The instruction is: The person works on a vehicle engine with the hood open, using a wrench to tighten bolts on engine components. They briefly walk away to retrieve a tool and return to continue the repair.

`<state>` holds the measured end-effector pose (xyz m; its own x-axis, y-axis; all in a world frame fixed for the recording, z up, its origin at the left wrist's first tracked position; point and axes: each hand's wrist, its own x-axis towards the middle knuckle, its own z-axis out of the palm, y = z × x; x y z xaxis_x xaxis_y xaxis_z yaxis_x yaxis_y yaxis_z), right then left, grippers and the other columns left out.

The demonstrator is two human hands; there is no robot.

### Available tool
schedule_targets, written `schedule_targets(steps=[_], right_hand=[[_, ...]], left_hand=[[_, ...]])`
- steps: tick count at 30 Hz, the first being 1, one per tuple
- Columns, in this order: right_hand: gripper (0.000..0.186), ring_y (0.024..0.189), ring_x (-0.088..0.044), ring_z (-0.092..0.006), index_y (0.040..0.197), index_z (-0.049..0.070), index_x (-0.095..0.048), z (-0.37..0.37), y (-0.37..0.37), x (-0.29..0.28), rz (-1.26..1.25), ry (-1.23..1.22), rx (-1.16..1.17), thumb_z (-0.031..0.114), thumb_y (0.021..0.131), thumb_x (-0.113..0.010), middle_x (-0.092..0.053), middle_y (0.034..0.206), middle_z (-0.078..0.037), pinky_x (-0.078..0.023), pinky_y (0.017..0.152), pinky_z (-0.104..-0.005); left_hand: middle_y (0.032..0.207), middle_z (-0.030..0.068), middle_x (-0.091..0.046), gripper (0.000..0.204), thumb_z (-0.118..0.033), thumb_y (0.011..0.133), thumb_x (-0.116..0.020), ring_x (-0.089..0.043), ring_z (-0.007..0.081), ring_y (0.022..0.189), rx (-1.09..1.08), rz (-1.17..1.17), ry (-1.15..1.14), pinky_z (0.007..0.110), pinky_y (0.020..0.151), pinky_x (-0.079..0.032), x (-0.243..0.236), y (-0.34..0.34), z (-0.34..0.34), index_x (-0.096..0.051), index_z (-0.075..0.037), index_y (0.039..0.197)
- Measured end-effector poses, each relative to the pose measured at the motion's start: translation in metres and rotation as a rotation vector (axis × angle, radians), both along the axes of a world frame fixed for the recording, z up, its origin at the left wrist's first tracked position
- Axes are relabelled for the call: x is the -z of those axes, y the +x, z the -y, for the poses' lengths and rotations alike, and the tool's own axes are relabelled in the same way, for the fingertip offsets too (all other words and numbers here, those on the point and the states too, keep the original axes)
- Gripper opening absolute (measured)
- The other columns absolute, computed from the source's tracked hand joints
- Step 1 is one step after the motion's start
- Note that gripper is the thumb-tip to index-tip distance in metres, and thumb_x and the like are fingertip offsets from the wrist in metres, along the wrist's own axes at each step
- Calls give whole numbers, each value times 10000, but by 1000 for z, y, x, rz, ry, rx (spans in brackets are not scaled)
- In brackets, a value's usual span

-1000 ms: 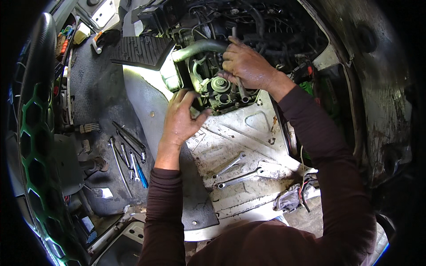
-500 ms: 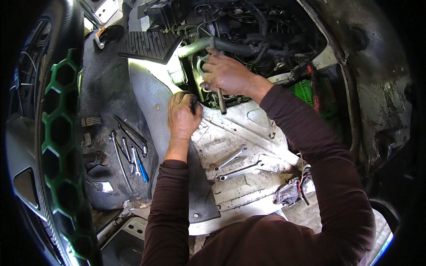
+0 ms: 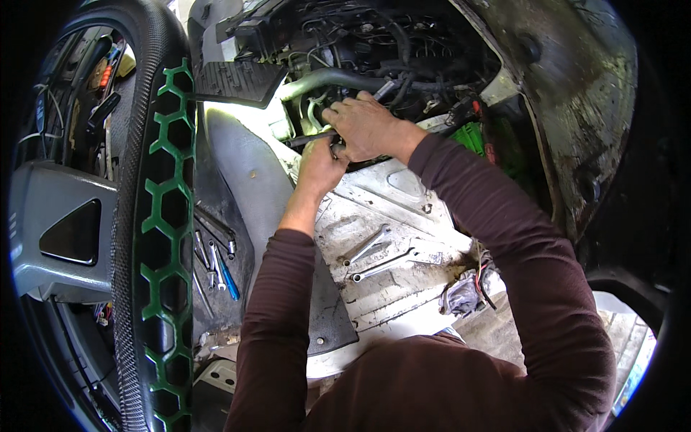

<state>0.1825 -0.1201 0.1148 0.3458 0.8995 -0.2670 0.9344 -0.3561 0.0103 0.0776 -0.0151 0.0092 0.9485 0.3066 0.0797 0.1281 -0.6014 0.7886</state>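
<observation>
Over the near edge of the engine bay my two hands meet. My right hand is closed around a metal bar; its bright end shows past the knuckles, and the grip covers the middle. Against its underside my left hand is closed, fingers curled at what looks like the bar's lower end, mostly hidden. A narrow dark strip runs leftward from the fingers; I cannot tell if it is a tool. Just beyond lies a thick grey hose. Two wrenches, one shorter and one longer, rest on the white metal panel.
Left of the grey mat, several hand tools lie on the floor, among them a blue-handled one. A black ribbed pedal pad sits by a bright light. The steering wheel stands at left. A crumpled rag lies by wires at right.
The bar in my right hand has swung from nearly upright to slanting up and right. My left hand has left the mat's edge and moved up and right to meet the right hand. The view has shifted.
</observation>
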Motion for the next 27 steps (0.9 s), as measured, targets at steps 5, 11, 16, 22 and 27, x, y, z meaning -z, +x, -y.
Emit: schedule_targets(steps=[5,11,16,22,27], right_hand=[[559,1352,-493,-341,1338,24,-593,40,31,-16,92,78,47,461,989,-601,-560,1359,-214,-301,1194,-531],[380,803,-706,-333,1250,-11,-619,83,-38,-4,27,71,452,274,1009,-549,-686,934,-156,-571,657,-460],[201,794,-736,-263,1049,37,-682,-25,-80,-13,23,343,-105,122,873,-632,-725,866,-108,-591,654,-385],[203,695,-724,-362,751,53,-759,17,78,-19,-175,138,645,238,806,-697,-693,739,-225,-566,635,-483],[318,1012,-718,-308,1196,1,-635,42,-68,-7,-14,573,203,222,971,-592,-702,1073,-189,-588,845,-451]], left_hand=[[977,227,-702,411,-400,1017,-591,-687,414,938,176,-24,-116,481,814,-523,15,13,2,-618,-39,1212],[850,175,-688,346,-328,1049,-564,-672,356,785,88,54,-42,434,735,-521,22,17,4,-605,-21,1203],[1153,170,-692,335,-241,1007,-598,-667,285,1063,28,271,95,419,896,-533,66,1,-2,-613,-11,1250],[889,277,-682,352,-316,1068,-515,-647,494,879,-2,27,12,549,758,-487,17,19,10,-608,22,1036],[1095,291,-660,333,-300,1042,-548,-631,468,1034,69,36,-204,531,894,-487,46,17,-4,-558,-7,1202]])
